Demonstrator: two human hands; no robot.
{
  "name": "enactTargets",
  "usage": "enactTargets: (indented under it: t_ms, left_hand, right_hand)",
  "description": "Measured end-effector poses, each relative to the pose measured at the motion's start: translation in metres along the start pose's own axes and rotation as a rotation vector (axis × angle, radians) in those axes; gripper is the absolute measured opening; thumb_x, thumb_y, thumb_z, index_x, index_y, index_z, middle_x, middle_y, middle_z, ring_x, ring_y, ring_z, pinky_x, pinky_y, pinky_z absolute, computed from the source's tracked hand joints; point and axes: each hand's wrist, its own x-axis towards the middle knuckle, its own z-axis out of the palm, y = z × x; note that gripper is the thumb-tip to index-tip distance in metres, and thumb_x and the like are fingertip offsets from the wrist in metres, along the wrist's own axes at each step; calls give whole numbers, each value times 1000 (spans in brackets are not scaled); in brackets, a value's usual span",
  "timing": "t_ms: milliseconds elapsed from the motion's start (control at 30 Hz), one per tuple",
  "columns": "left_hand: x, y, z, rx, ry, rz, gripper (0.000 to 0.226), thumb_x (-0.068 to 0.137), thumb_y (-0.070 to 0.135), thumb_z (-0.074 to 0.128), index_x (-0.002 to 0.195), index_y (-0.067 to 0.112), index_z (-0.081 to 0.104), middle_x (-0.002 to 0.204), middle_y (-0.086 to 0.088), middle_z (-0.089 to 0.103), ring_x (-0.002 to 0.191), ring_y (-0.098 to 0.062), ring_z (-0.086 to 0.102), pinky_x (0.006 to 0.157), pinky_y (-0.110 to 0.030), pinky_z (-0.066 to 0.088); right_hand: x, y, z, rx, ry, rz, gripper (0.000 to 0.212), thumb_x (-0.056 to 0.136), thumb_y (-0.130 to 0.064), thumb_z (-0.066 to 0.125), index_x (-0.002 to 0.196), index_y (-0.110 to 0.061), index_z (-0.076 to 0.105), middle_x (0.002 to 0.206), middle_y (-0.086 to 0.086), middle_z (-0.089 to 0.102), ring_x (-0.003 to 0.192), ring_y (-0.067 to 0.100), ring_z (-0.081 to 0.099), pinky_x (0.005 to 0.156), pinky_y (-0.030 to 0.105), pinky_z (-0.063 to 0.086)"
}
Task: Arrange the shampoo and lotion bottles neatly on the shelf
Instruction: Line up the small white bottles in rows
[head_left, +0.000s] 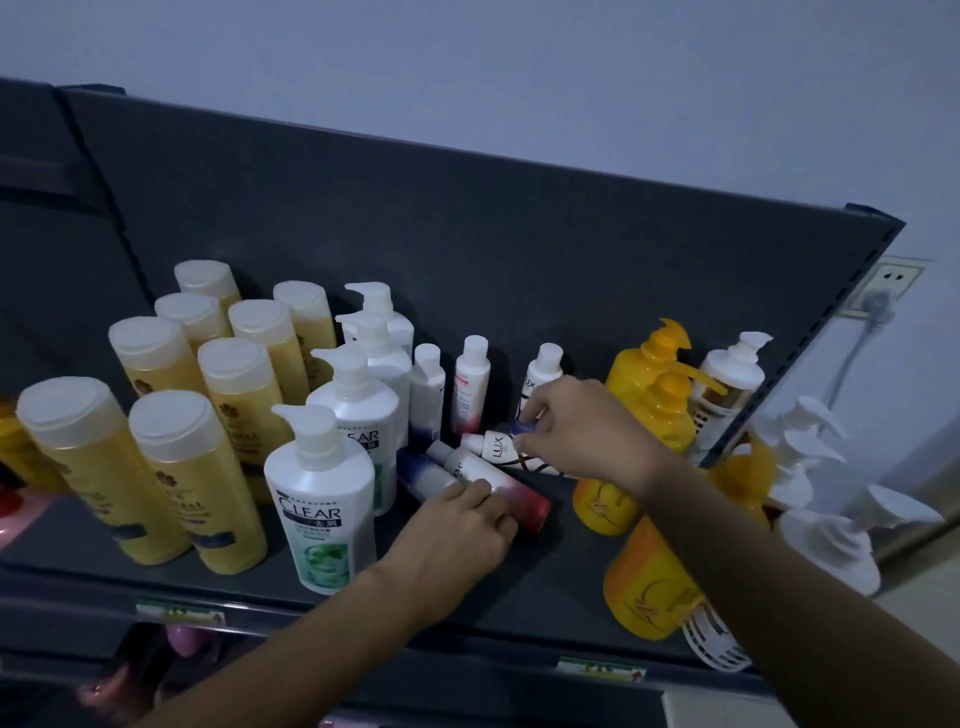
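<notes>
On the dark grey shelf (545, 587) several small bottles lie on their sides in the middle. My left hand (457, 525) is closed over a fallen white-and-red Dove bottle (519, 493); a blue-and-white bottle (421, 475) lies beside it. My right hand (576, 421) pinches a lying white Lux bottle (493, 446) near its base. Behind stand three small bottles: white-blue (427, 395), white-red (470, 384) and another Lux (543, 371). White Clear pump bottles (322, 499) stand in a row at the left.
Several yellow shampoo bottles with white caps (197, 467) fill the left part of the shelf. Yellow pump bottles (649, 384) and white pump bottles (732, 374) crowd the right end. A wall socket with a plug (883, 291) is on the right. Pink items (182, 636) show on the shelf below.
</notes>
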Motion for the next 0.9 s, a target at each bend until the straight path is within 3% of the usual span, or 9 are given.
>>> enactTargets:
  t_ms: [100,200,333,500,567,667,800,900]
  left_hand:
    - [-13,-14,-33,-67,138,-136,41,49,5,83,88,15,73,83,-4,68,77,-26,65,65,-33,53]
    - [-23,-34,-67,-129,110,-298,31,78,9,73,107,15,66,103,-3,64,92,-26,67,66,-33,45]
    - [-20,-56,-87,-138,-30,-373,18,95,19,66,112,16,64,108,-5,62,99,-27,66,73,-35,50]
    - [-14,-64,-97,-65,-81,-304,25,94,29,66,116,17,66,110,-7,67,98,-28,66,74,-34,46]
    - [-13,-67,-98,-44,-76,-278,28,94,35,66,117,19,66,111,-5,69,102,-25,65,83,-32,41]
    - [-15,-72,-100,-30,-47,-256,32,92,42,68,119,26,67,114,0,70,107,-23,62,95,-33,36]
    - [-20,-81,-100,11,-48,-207,37,89,48,69,123,34,68,112,5,71,106,-19,63,108,-38,36]
    - [-22,-88,-99,-51,-40,-186,37,87,49,71,121,36,69,114,12,70,108,-13,61,109,-37,36]
  right_hand:
    - [31,0,33,121,-73,96,23,84,-31,78,99,-13,78,96,2,76,93,20,71,87,41,60]
    - [55,5,69,86,-113,96,31,82,-41,78,96,-14,75,100,5,75,97,25,70,87,40,59]
    - [74,10,105,-23,-139,82,42,76,-50,72,62,-19,48,81,6,63,86,31,69,62,33,48]
    - [67,-4,109,-130,-183,35,36,83,-51,70,74,-24,47,104,9,71,95,30,69,81,38,57]
    - [64,-4,109,-147,-194,28,36,85,-54,65,71,-26,46,103,6,69,89,27,66,79,36,56]
    - [53,0,104,-100,-139,30,29,81,-54,66,77,-28,54,96,1,66,94,27,69,76,35,55]
    - [21,11,88,121,42,86,38,68,-43,82,99,-25,70,91,-5,69,89,18,66,71,30,43]
    - [-4,20,89,476,66,24,44,63,-26,87,104,-23,71,87,-13,73,77,3,69,69,26,54]
